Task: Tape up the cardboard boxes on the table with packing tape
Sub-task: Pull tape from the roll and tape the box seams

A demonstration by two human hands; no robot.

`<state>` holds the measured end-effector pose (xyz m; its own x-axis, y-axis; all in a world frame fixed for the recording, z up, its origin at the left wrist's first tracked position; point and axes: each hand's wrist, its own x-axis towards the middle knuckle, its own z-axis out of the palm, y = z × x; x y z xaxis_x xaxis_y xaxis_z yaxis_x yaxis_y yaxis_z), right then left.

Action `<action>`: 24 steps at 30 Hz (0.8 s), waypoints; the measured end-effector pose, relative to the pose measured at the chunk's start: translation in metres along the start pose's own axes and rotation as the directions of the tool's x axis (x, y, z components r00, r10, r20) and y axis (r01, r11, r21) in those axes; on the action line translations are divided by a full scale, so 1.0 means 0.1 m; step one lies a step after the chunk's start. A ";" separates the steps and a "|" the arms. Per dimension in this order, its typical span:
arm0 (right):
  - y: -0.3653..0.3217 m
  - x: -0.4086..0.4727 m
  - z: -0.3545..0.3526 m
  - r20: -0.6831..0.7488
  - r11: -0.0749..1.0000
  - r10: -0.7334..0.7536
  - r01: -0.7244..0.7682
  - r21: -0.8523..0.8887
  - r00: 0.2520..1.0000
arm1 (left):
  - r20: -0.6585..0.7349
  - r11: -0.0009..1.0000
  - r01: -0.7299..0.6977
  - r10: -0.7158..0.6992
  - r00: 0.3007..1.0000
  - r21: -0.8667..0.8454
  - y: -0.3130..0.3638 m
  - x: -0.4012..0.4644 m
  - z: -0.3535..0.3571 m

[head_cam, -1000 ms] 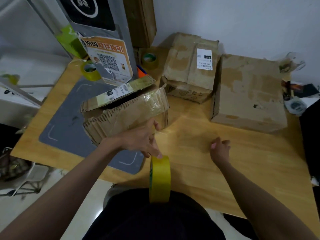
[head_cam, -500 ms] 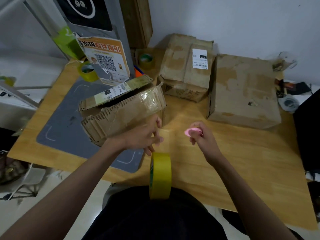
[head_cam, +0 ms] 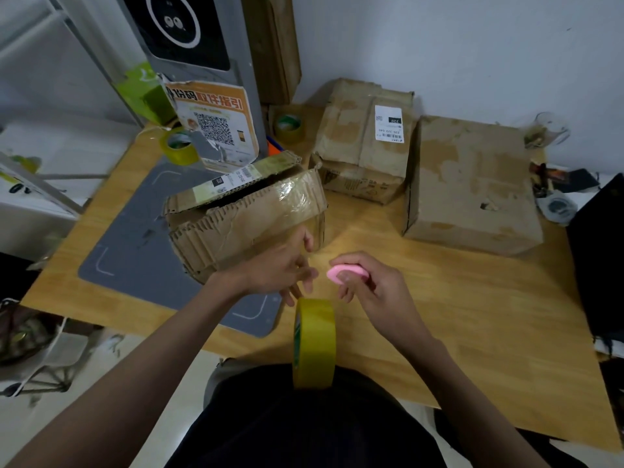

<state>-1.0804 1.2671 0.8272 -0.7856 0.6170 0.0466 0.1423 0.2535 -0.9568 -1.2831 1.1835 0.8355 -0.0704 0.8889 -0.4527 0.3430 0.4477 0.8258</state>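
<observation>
A second ago the right hand [head_cam: 378, 292] lay low on the desk [head_cam: 472, 315] at centre frame, fist loosely closed. It has since lifted and come toward the left hand [head_cam: 283, 268], now pinching a small pink object [head_cam: 346, 274] just beside the left fingertips [head_cam: 309, 273].

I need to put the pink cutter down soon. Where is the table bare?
Bare wood lies right of the right hand, in front of the large box. The grey mat has room left of the torn box. The back edge is crowded.
</observation>
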 end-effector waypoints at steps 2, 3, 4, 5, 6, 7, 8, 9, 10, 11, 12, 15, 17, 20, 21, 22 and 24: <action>0.00 -0.02 0.05 0.037 0.995 -0.056 0.058 -0.075 0.998 | 0.002 1.000 -0.003 0.003 1.000 0.004 0.00 -0.01 0.00; 0.01 -0.03 0.06 0.063 0.989 -0.081 0.088 -0.120 0.995 | 0.003 1.000 -0.004 0.004 1.000 0.003 0.01 -0.01 0.00; 0.02 -0.03 0.07 0.090 0.980 -0.100 0.114 -0.166 0.991 | 0.005 1.000 -0.006 0.006 1.000 0.003 0.01 -0.01 0.00; 0.03 -0.04 0.08 0.115 0.970 -0.111 0.133 -0.205 0.987 | 0.007 1.000 -0.010 0.009 1.000 0.006 0.02 -0.01 0.00; 0.03 -0.05 0.09 0.138 0.962 -0.111 0.141 -0.232 0.984 | 0.008 1.000 -0.012 0.012 1.000 0.012 0.02 -0.01 0.00; 0.02 -0.05 0.11 0.158 0.959 -0.103 0.140 -0.246 0.982 | 0.006 1.000 -0.011 0.011 1.000 0.019 0.02 -0.01 0.00; 0.01 -0.06 0.12 0.171 0.957 -0.096 0.138 -0.254 0.981 | 0.002 1.000 -0.009 0.009 1.000 0.026 0.02 -0.01 0.00; 0.00 -0.06 0.13 0.174 0.956 -0.096 0.140 -0.257 0.980 | -0.003 0.999 -0.008 0.008 1.000 0.032 0.02 -0.01 0.00; -0.01 -0.05 0.14 0.166 0.954 -0.101 0.143 -0.264 0.981 | -0.005 0.999 -0.010 0.010 1.000 0.036 0.02 -0.01 0.00; -0.01 -0.05 0.14 0.152 0.950 -0.107 0.146 -0.275 0.983 | -0.006 0.999 -0.012 0.013 1.000 0.039 0.02 0.00 0.01; 0.00 -0.04 0.15 0.136 0.946 -0.115 0.151 -0.288 0.984 | -0.009 0.999 -0.015 0.015 1.000 0.044 0.02 0.00 0.01; 0.02 -0.04 0.16 0.116 0.935 -0.133 0.163 -0.316 0.984 | -0.027 0.998 -0.020 0.022 0.999 0.057 0.03 0.01 0.01; 0.04 -0.04 0.16 0.098 0.929 -0.146 0.171 -0.327 0.984 | -0.029 0.998 -0.022 0.024 0.999 0.066 0.03 0.02 0.01; 0.06 -0.04 0.17 0.083 0.923 -0.164 0.183 -0.338 0.983 | -0.033 0.995 -0.036 0.039 0.999 0.092 0.04 0.02 0.03; 0.06 -0.04 0.17 0.082 0.923 -0.167 0.185 -0.338 0.983 | -0.036 0.994 -0.039 0.043 0.998 0.099 0.04 0.02 0.03; 0.06 -0.04 0.18 0.083 0.922 -0.167 0.185 -0.339 0.983 | -0.040 0.994 -0.041 0.045 0.998 0.104 0.04 0.02 0.03; 0.05 -0.03 0.19 0.092 0.920 -0.164 0.186 -0.344 0.982 | -0.043 0.993 -0.043 0.048 0.998 0.106 0.05 0.03 0.04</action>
<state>-1.0881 1.2525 0.8166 -0.8505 0.4956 0.1759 0.1922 0.6043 -0.7733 -1.2783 1.1881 0.8368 -0.0942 0.9127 -0.3976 0.4434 0.3961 0.8040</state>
